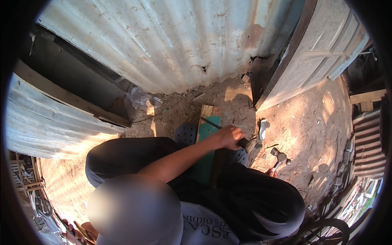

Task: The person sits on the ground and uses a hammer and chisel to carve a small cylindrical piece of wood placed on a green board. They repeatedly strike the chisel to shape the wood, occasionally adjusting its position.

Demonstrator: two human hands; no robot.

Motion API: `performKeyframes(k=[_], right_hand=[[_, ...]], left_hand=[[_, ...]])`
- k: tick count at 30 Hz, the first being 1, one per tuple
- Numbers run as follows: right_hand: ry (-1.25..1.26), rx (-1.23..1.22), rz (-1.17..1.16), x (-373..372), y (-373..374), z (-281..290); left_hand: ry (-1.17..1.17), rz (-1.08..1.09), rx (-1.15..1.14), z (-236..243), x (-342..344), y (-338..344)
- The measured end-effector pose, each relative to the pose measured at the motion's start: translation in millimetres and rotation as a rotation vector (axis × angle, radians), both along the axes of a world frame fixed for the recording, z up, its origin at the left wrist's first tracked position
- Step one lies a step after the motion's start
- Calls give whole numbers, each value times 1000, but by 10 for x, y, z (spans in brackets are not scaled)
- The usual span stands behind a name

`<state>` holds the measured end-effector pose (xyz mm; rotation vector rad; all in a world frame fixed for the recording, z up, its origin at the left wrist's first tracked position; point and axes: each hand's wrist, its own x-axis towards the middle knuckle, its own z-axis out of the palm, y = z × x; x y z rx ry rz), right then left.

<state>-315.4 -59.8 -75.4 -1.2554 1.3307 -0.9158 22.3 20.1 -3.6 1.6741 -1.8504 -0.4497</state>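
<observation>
My left hand (229, 137) is closed around a long narrow tool (211, 123) with a dark blade and a dark handle; I cannot tell its exact kind. Its blade lies across the upper part of a green board (209, 118) with a bare wooden end, set between my feet. Beyond my right knee, my right hand (272, 172) grips a ball-peen hammer (279, 156), head upward, and most of that hand is hidden by my leg. The hammer is apart from the board.
Corrugated metal sheet (163, 45) stands ahead, with a wooden door (310, 61) to its right. A clear plastic bag (143, 99) lies at the wall's foot. On the dirt floor is a pale scrap (263, 128). Another person's hand (87, 230) appears at lower left.
</observation>
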Motion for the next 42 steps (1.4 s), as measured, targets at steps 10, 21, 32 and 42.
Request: performKeyframes(k=[10,21,32,42], right_hand=[[77,-40,-91,141,49,-18],[322,-143,135,-523,-246,-638],[77,-55,38,-57,-24,-147],[87,-32,72,-19,-6,-45]], left_hand=[[-30,-65,-52,-142,-10,25],[-86,-127,113,3,25,-47],[-123,-25,368,16,145,72],[6,-180,103,155,-263,0]])
